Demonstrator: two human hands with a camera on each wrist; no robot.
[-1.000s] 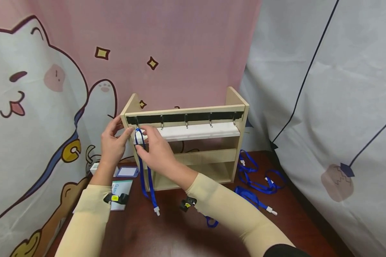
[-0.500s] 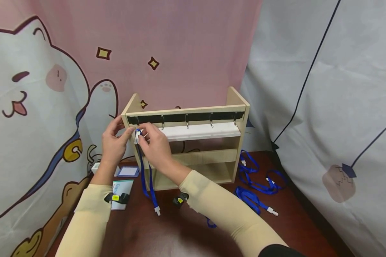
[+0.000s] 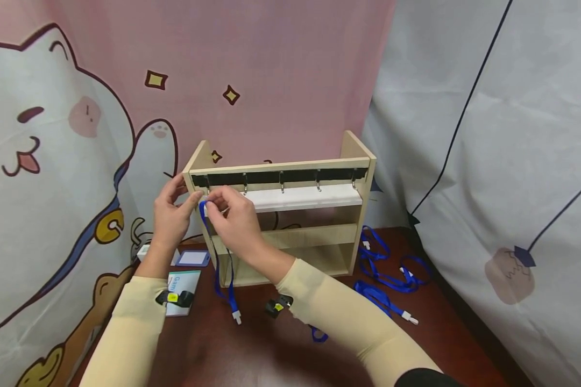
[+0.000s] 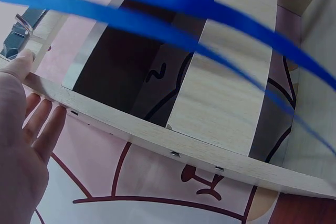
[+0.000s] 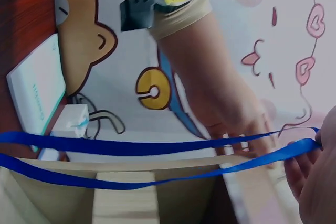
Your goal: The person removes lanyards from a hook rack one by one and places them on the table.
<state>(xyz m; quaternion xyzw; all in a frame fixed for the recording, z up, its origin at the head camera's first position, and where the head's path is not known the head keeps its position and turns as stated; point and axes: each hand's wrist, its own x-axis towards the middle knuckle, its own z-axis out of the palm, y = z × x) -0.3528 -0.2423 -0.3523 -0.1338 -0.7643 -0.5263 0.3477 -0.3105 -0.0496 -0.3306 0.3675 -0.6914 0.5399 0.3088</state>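
Note:
My right hand (image 3: pixel 234 217) pinches the upper loop of a blue lanyard (image 3: pixel 231 294) just below the leftmost metal hook (image 3: pixel 207 183) of a small wooden rack (image 3: pixel 314 235). The loop's top is apart from the hook's tip, as far as the head view shows. Both straps hang down to a white clip (image 3: pixel 236 317) near the table. My left hand (image 3: pixel 171 215) grips the rack's left side panel, thumb at the front and fingers outside, as the left wrist view also shows of the hand (image 4: pixel 23 145). In the right wrist view the lanyard straps (image 5: pixel 131 147) run taut toward my fingertips.
Other hooks (image 3: pixel 282 185) line the rack's dark strip, above a white ledge (image 3: pixel 300 199). More blue lanyards (image 3: pixel 375 295) lie on the table to the right. A blue-framed badge holder (image 3: pixel 192 258) and a printed booklet (image 3: pixel 181 290) lie at left. Printed curtains stand behind.
My right hand has closed its fingertips on the lanyard's loop, and the loop's top has shifted slightly left and down. The straps have twisted. My left hand stays on the panel.

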